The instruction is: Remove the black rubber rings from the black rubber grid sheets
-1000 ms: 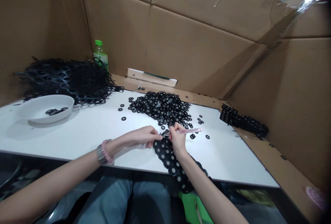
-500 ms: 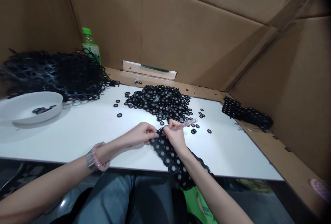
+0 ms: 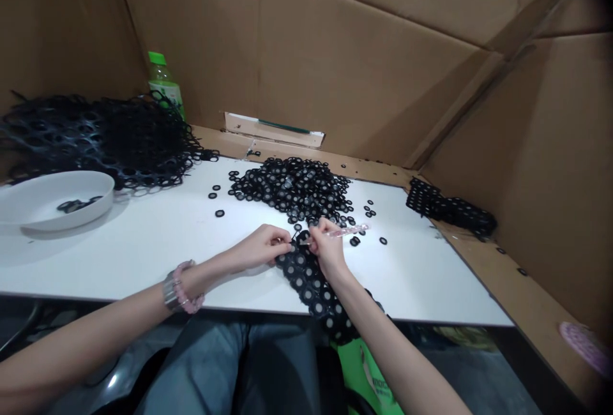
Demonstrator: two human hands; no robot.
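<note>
Strip [image 3: 306, 284] slants down-R from L hand [image 3: 268, 246], edge pinched; R hand [image 3: 329, 250] closed on pen [image 3: 353, 230], tip twd L; bag [image 3: 350, 364] below R: "moc…".

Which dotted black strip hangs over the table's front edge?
The strip under the right hand; the other strip lies beside the right cardboard wall.

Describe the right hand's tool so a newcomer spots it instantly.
Find the white tabletop, then the heap of round black pieces on it. Just nearer the person, the right hand holds a slim tool by the black dotted strip. Its pale pink shaft stands out against all that black.
</note>
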